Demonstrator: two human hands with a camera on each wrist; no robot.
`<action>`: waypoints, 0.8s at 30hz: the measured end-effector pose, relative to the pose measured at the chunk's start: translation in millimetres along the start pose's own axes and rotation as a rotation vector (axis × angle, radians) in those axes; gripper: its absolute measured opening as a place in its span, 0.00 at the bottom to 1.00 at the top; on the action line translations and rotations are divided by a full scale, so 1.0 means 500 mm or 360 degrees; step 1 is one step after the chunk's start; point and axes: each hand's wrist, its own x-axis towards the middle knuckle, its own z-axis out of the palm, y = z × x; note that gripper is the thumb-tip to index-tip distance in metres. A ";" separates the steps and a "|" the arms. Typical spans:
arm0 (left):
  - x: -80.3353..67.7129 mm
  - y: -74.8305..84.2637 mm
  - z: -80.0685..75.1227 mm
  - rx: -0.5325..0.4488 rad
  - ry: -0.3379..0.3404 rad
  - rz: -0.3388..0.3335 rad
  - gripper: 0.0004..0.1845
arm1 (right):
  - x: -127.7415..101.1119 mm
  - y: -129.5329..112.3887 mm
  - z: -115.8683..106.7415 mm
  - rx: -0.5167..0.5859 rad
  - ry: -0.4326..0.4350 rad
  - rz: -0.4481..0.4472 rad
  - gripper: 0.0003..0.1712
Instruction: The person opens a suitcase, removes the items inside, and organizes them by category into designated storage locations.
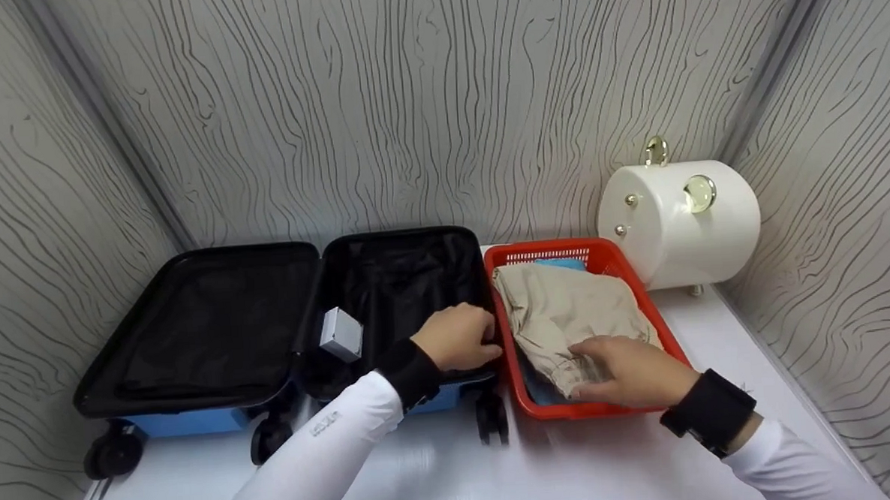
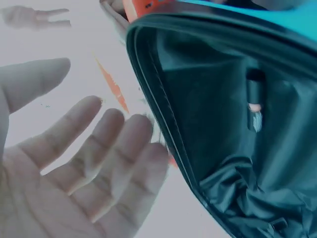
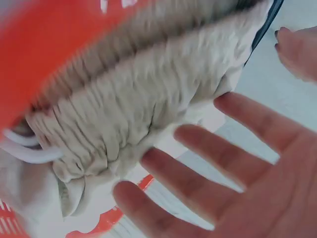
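While the right hand [image 1: 631,373] rests spread-fingered on the beige garment [image 1: 568,312] in the red basket [image 1: 662,331], 3 o'clock of the open suitcase [image 1: 386,282], left hand [image 1: 460,338] hovers open at 9; pickup stage, next needs a firm pinch

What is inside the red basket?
In the red basket a folded beige garment lies on top, under the right hand. Something blue shows behind it; the rest underneath is covered.

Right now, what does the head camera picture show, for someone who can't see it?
A right hand rests on beige clothes in a red basket, while the left hand touches the edge of an open black suitcase on a white table.
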 end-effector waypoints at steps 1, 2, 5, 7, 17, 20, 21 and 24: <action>-0.012 -0.005 -0.001 0.0010 -0.0001 0.0000 0.23 | -0.007 -0.002 0.002 -0.0019 -0.0028 -0.0012 0.43; -0.024 -0.010 0.000 0.0021 0.0003 0.0003 0.25 | -0.014 -0.004 0.005 -0.0040 -0.0048 -0.0015 0.46; -0.055 -0.024 0.009 0.0065 0.0014 0.0022 0.27 | -0.029 -0.003 0.013 -0.0095 -0.0076 -0.0030 0.50; -0.070 -0.034 0.018 0.0087 0.0035 0.0042 0.26 | -0.036 -0.003 0.018 -0.0118 -0.0087 -0.0022 0.51; -0.116 -0.060 0.047 0.0247 0.0212 0.0167 0.12 | -0.046 -0.003 0.032 -0.0333 -0.0117 -0.0156 0.45; -0.127 -0.064 0.055 0.0330 0.0263 0.0183 0.08 | -0.050 -0.004 0.037 -0.0405 -0.0108 -0.0204 0.44; -0.131 -0.065 0.058 0.0352 0.0283 0.0188 0.07 | -0.052 -0.004 0.038 -0.0430 -0.0103 -0.0226 0.44; -0.141 -0.068 0.067 0.0376 0.0336 0.0194 0.06 | -0.055 -0.001 0.041 -0.0470 -0.0104 -0.0276 0.44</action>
